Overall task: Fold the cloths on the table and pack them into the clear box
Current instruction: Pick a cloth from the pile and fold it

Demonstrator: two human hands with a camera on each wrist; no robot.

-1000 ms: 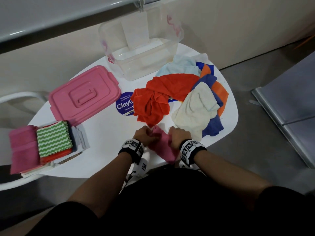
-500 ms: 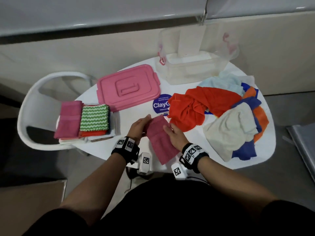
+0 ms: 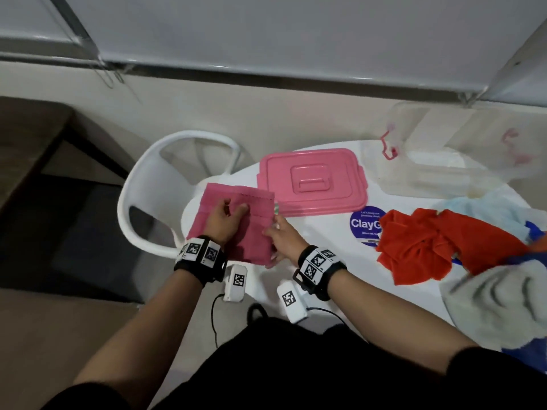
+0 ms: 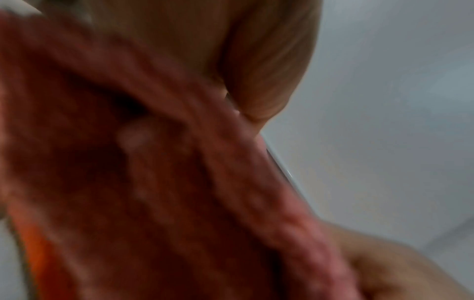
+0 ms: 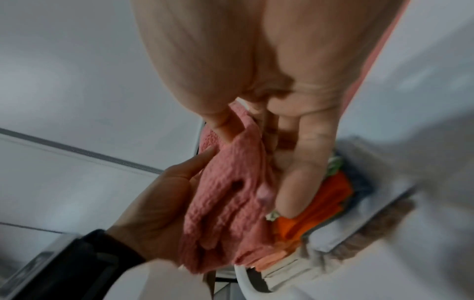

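Observation:
A folded pink cloth (image 3: 251,232) is held at the table's left end by both hands. My left hand (image 3: 228,214) lies on top of it, and the cloth fills the blurred left wrist view (image 4: 153,162). My right hand (image 3: 276,232) pinches the cloth's right edge (image 5: 241,130) between thumb and fingers. Below it is a stack of folded cloths, with orange (image 5: 320,203) and green-white layers showing. The clear box (image 3: 438,179) stands open at the back right. Unfolded cloths lie at the right: red (image 3: 429,247), whitish (image 3: 497,297), light blue (image 3: 485,208).
The pink lid (image 3: 313,179) lies flat between the stack and the clear box. A purple sticker (image 3: 365,223) is on the white table (image 3: 325,255). A white chair (image 3: 154,184) stands just beyond the table's left edge. A wall runs behind.
Both hands carried the folded pink cloth from the table's front middle leftward to over the stack. The head view swung left with them.

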